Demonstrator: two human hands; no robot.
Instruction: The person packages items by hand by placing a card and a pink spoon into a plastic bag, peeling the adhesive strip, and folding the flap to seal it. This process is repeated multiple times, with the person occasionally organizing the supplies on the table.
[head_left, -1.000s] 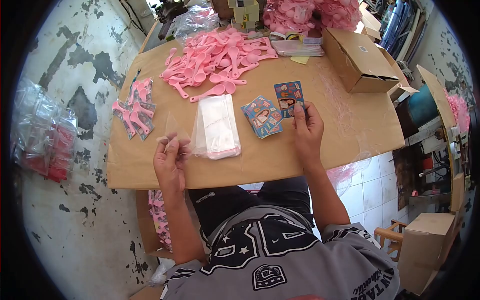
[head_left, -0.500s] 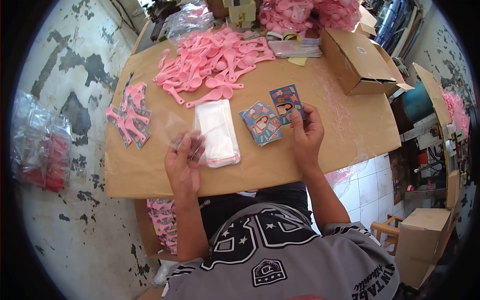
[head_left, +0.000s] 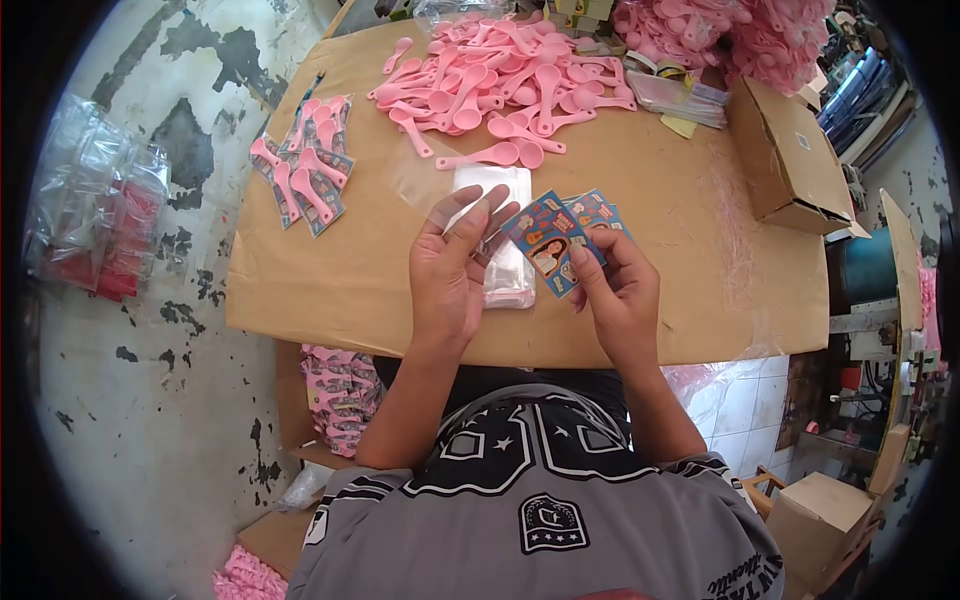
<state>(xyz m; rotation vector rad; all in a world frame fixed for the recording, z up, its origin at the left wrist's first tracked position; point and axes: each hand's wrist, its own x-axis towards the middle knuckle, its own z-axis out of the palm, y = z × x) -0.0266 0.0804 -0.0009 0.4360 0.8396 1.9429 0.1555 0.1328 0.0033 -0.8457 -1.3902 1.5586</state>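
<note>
My left hand [head_left: 450,265] pinches a clear plastic bag [head_left: 420,180] above the table. Between finger and thumb my right hand [head_left: 622,290] holds a blue printed card [head_left: 550,243], its left edge close to the bag's opening; whether it is inside is unclear. Partly behind that card lie more blue cards [head_left: 602,212]. A stack of clear bags [head_left: 512,285] rests on the table between and behind my hands. Farther back is a big heap of pink spoons [head_left: 470,85]. Pink spoons on printed cards [head_left: 310,165] lie at the left.
The brown-covered table [head_left: 330,300] spans the view. An open cardboard box [head_left: 785,155] stands at its right, near bagged pink spoons [head_left: 680,35] and flat plastic packs [head_left: 680,100]. Below the left edge, a box holds packed pink items [head_left: 340,400]. Plastic bags [head_left: 95,200] hang on the left wall.
My hands have come together: the card moved left off its place beside the card pile, towards the bag in my left hand. The camera view has shifted, so the table items appear displaced.
</note>
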